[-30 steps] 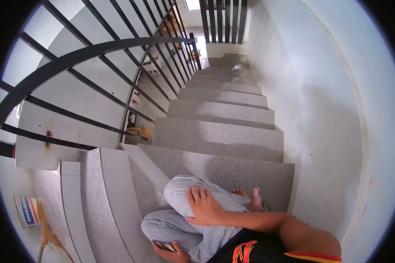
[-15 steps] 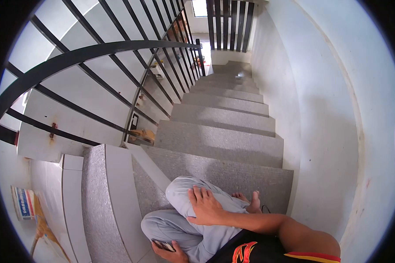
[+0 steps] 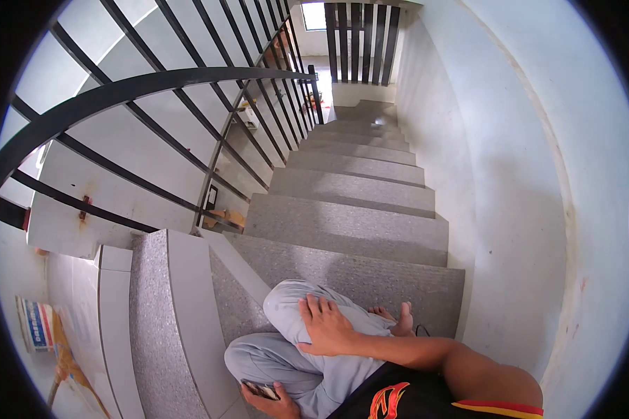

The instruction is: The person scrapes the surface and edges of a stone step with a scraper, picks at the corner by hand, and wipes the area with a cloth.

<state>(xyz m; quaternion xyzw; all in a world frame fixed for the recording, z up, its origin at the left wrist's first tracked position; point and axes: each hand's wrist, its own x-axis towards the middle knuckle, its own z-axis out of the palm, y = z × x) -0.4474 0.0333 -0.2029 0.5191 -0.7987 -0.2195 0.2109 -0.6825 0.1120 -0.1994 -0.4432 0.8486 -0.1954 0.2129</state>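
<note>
Two hands unmoved

The right hand (image 3: 325, 328) stays flat on the grey knee (image 3: 286, 299), fingers spread, gripping nothing. The left hand (image 3: 276, 403) still curls its fingers round a phone (image 3: 261, 390) beside the thigh. Black railing (image 3: 154, 87) stands left, white wall (image 3: 510, 174) right.

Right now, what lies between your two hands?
Head view: only grey trousers lie between the right hand and the left hand holding the phone.

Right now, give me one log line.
left hand: holds dark phone | right hand: flat on grey-trousered knee | seated on speckled grey stairs
</note>
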